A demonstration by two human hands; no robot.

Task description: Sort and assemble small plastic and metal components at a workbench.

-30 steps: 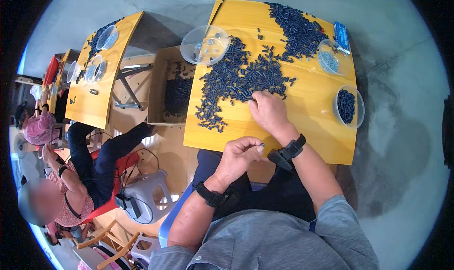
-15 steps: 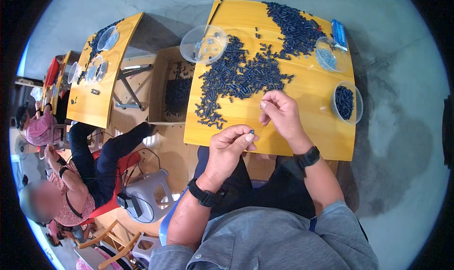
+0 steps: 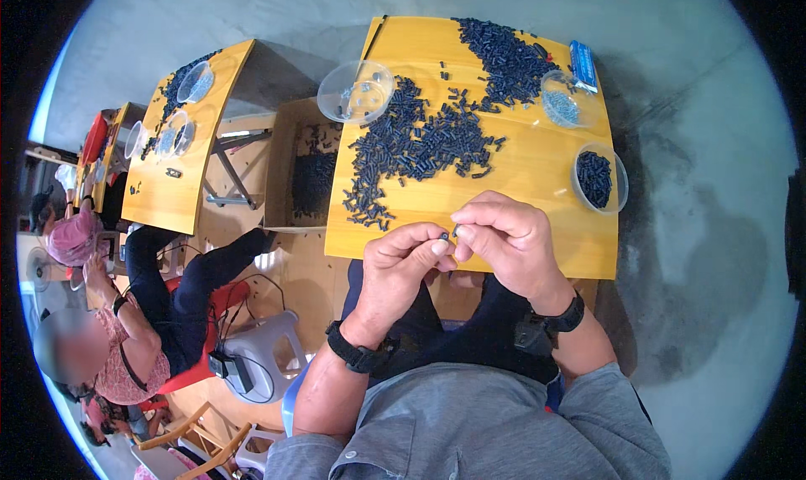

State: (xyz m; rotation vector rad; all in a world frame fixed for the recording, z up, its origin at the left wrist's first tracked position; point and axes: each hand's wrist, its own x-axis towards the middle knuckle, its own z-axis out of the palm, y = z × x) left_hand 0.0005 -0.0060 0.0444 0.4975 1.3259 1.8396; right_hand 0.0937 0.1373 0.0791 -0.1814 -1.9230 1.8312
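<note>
My left hand (image 3: 401, 266) is closed in a pinch, with the round end of a small black tube (image 3: 444, 236) showing between thumb and forefinger. Right beside it, my right hand (image 3: 512, 241) has thumb and forefinger pressed together; a tiny dark thing shows at their tips, too small to name. Both hands meet just above the near edge of the yellow table (image 3: 537, 194). Beyond them spreads a loose pile of short black tubes (image 3: 420, 140), with a second pile (image 3: 501, 60) toward the far edge.
Clear plastic bowls stand on the table: one with a few small pieces (image 3: 355, 92), one with light-blue bits (image 3: 561, 109), one with black tubes (image 3: 594, 180). A blue box (image 3: 583, 66) lies at the right edge. Left are a carton (image 3: 280, 157), another table (image 3: 189, 182) and a seated person (image 3: 134, 337).
My right hand has come down and left from over the table to meet the left hand at the black tube. The left hand has barely moved; the view has shifted slightly.
</note>
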